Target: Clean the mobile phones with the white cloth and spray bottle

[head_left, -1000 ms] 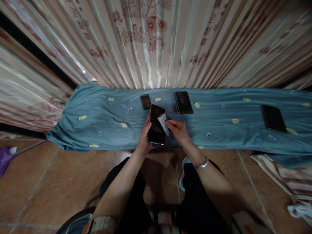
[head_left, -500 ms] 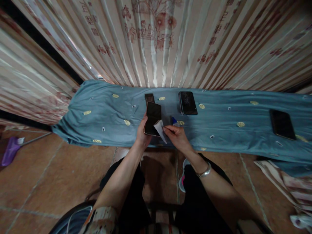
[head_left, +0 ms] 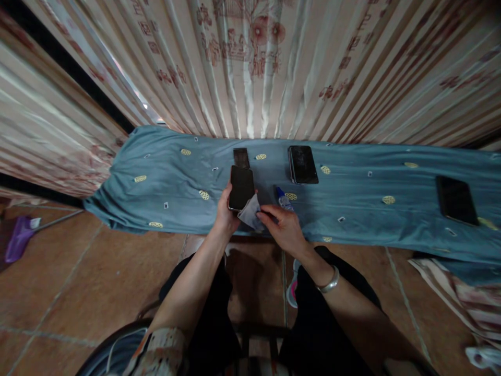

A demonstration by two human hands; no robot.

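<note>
Left hand (head_left: 226, 215) has the phone (head_left: 241, 187), fingers wrapped round its lower end, screen up, held just above the front part of the counter (head_left: 164, 183). Right hand (head_left: 285, 230) has fingers pinched shut on a small grey cloth (head_left: 249, 213), cloth touching the phone's lower right corner.

Around us: small dark phone (head_left: 241, 157) lies flat just behind the held one, near the back edge. Second phone (head_left: 302, 164) flat to the right of it, w/ clear cloth between. Little bottle w/ blue cap (head_left: 282, 197) lies just right of the cloth hand, closest thing in the way on that side. Third phone (head_left: 456, 200) far right, well apart.

Counter is covered w/ a blue sheet (head_left: 371, 209), hanging over the front edge. Curtain (head_left: 250, 68) runs right along the back edge, so no room behind. Left half of the sheet is open. Front edge is just below both hands; our knees and tiled floor (head_left: 78, 282) under it. Purple thing (head_left: 15, 239) on the floor far left, can't tell what it is.
</note>
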